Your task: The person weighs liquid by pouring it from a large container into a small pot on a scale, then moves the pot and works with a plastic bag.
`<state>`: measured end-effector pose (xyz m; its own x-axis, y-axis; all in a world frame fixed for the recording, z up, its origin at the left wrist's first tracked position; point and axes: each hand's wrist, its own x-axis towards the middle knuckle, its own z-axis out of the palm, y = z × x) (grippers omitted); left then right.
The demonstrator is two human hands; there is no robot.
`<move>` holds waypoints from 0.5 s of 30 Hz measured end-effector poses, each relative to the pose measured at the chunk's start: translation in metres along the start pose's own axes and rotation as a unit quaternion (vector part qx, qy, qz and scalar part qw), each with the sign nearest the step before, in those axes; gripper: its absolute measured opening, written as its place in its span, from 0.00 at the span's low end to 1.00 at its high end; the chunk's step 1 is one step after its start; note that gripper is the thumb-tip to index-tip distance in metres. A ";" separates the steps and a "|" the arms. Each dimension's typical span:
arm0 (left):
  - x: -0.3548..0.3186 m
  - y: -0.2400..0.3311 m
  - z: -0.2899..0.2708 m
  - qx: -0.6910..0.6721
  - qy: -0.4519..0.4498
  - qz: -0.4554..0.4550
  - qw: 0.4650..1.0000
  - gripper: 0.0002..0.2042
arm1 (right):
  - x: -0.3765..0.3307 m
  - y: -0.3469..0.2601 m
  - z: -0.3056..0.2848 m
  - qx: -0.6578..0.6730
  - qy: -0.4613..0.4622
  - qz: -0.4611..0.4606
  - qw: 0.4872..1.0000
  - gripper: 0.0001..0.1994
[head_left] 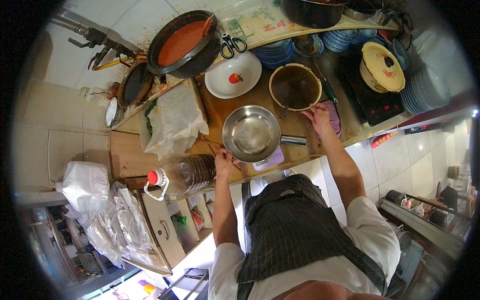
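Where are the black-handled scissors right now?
In the head view, the black-handled scissors lie at the back of the counter, left of centre, between the black pan of red sauce and the white bowl.

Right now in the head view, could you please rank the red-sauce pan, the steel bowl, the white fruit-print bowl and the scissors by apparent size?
1. Red-sauce pan, largest.
2. Steel bowl and white fruit-print bowl: too alike to rank.
3. Scissors, smallest.

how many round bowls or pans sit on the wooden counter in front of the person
3: an empty steel pan by the left hand, a cream-rimmed bowl of dark liquid by the right hand, and a white bowl behind. More may be hidden.
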<state>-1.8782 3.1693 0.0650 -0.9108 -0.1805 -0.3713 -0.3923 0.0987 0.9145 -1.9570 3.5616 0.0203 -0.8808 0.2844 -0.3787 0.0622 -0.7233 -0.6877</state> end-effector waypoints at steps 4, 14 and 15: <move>0.001 -0.002 0.001 -0.002 0.012 -0.007 1.000 0.02 | 0.004 -0.003 -0.003 0.002 -0.002 0.002 1.000 0.06; 0.004 -0.003 -0.001 -0.009 -0.003 0.005 1.000 0.02 | 0.016 -0.017 -0.007 -0.019 -0.001 -0.005 1.000 0.03; 0.004 -0.005 -0.001 -0.021 -0.003 0.012 1.000 0.02 | 0.018 -0.020 -0.008 -0.017 -0.008 -0.003 1.000 0.03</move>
<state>-1.8803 3.1673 0.0592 -0.9211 -0.1722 -0.3493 -0.3639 0.0617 0.9294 -1.9702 3.5864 0.0219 -0.8884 0.2779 -0.3654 0.0734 -0.6997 -0.7107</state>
